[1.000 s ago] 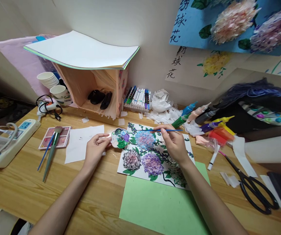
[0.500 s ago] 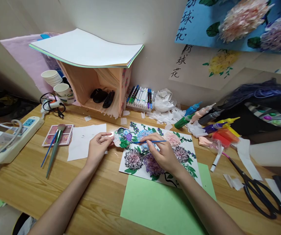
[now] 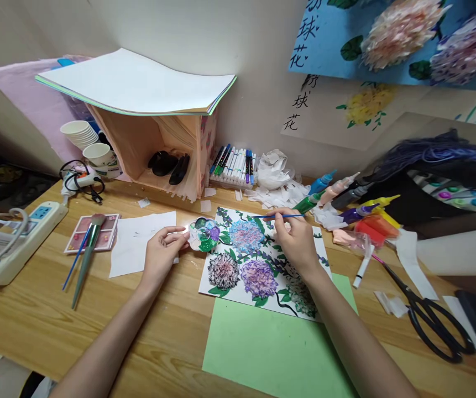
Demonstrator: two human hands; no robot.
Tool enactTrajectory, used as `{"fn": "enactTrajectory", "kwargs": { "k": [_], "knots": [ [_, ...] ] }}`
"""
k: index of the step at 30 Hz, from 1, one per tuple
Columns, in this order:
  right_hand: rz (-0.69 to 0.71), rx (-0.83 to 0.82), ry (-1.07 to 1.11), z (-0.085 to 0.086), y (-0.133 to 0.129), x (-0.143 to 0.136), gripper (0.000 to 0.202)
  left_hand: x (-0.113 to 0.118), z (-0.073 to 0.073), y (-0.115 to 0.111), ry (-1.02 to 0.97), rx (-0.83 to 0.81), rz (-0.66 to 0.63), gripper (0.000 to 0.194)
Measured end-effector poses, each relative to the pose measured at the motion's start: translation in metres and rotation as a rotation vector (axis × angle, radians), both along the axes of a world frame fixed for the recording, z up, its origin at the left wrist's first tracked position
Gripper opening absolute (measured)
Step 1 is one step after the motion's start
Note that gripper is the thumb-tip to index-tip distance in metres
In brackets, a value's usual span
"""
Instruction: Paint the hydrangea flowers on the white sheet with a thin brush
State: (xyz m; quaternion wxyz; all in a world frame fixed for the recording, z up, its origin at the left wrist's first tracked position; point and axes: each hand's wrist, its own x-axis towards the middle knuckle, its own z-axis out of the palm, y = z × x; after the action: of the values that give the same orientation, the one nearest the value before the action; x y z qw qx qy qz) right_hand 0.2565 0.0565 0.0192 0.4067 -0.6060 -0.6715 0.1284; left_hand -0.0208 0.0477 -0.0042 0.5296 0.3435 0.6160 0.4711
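Between its thumb and fingers my left hand (image 3: pixel 165 246) holds the edge of a small flower-shaped paint palette (image 3: pixel 198 239), smeared with green and purple paint. My right hand (image 3: pixel 297 240) pinches a thin blue paintbrush (image 3: pixel 285 216). The brush tip points left, over the upper part of a white flower picture (image 3: pixel 231 296). Blue-pink, purple and black-pink ruffled blooms with green leaves show on the picture. Its right part is partly hidden behind my right hand and forearm. A light green sheet (image 3: pixel 258 348) lies under the picture's lower edge.
Paint bottles (image 3: pixel 323 182) and crumpled tissue (image 3: pixel 277 190) lie behind the picture; black scissors (image 3: pixel 432 320) at right. A large brush (image 3: pixel 86 262) leans on a pink case (image 3: pixel 111 229) near white paper (image 3: pixel 138 249). A marker tray (image 3: pixel 233 171) and power strip (image 3: pixel 26 243) stand farther back.
My right hand and the paintbrush have moved up and right, away from the palette and over the picture's upper part. My left hand still holds the palette. The view has shifted slightly.
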Motion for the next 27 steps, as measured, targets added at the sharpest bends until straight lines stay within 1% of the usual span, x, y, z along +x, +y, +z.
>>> {"fn": "enactTrajectory", "kwargs": {
  "k": [7,11,17,22,27],
  "knots": [
    [0.031,-0.032,-0.015,-0.0069,0.0011,-0.0029,0.024,-0.0018,-0.0032,-0.0001,-0.012,0.020,-0.004,0.046],
    [0.041,-0.058,-0.007,-0.0059,0.0013,-0.0032,0.024,-0.0008,-0.0021,0.0005,-0.008,0.020,-0.005,0.046],
    [0.035,-0.030,0.000,-0.0043,0.0010,-0.0030,0.024,-0.0009,-0.0015,0.0002,0.007,0.020,-0.003,0.047],
    [0.043,-0.076,-0.009,-0.0052,0.0013,-0.0031,0.023,-0.0007,-0.0022,-0.0003,0.002,0.016,-0.002,0.045],
    [0.040,-0.038,-0.013,-0.0052,0.0014,-0.0029,0.024,-0.0004,-0.0032,-0.0002,0.001,0.021,-0.015,0.045]
  ]
}}
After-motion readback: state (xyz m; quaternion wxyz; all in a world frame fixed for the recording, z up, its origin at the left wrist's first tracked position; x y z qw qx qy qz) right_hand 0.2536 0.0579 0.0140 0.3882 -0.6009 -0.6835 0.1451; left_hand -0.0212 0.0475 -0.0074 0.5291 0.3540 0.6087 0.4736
